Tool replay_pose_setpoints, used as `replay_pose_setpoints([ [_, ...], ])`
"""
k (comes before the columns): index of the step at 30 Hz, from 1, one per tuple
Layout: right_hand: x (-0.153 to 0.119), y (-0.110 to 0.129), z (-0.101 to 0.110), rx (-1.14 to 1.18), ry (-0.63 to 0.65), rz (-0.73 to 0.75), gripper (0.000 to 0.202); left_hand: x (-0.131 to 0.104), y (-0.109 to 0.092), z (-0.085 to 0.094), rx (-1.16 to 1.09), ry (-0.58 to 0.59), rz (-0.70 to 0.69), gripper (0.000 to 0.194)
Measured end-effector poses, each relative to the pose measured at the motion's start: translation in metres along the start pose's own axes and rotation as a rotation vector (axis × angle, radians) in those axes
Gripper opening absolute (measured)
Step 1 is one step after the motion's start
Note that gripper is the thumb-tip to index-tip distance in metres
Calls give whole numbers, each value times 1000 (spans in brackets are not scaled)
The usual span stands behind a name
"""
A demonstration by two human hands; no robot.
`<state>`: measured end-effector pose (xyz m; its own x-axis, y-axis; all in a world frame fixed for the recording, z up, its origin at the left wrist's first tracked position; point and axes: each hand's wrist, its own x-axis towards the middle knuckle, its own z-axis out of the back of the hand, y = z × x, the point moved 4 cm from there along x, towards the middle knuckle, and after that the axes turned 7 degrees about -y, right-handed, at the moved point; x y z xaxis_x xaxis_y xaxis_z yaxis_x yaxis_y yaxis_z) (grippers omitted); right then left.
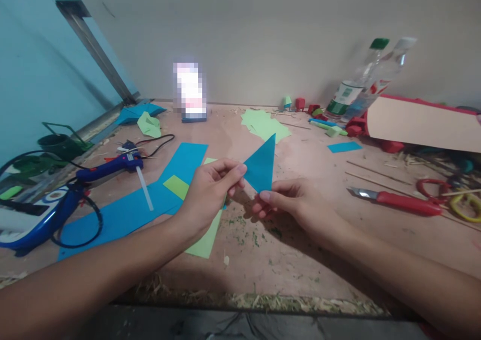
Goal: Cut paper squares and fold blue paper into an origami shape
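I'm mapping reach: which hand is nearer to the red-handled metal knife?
Right. The right hand is left of the knife, off its blade end; the left hand is farther left, across the blue paper triangle.

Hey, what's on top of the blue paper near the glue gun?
A green strip lies on the blue paper, and a glue stick and black cable cross over it. Your left hand and forearm hide part of it; anything there can't be seen.

Blue paper triangle [262,165], flat, point up, held above table [285,260].
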<state>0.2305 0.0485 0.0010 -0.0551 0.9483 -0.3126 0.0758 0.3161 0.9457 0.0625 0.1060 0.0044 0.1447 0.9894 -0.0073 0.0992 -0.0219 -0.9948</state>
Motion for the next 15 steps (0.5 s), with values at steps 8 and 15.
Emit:
replay_pose_setpoints([
  [8, 1, -4, 2, 83, -7, -51, 28, 0, -6, 2, 8, -23, -44, 26],
  [15, 2, -1, 2, 62, 0, -16, 28, 0, -5, 0, 19, -50, -57, 24],
])
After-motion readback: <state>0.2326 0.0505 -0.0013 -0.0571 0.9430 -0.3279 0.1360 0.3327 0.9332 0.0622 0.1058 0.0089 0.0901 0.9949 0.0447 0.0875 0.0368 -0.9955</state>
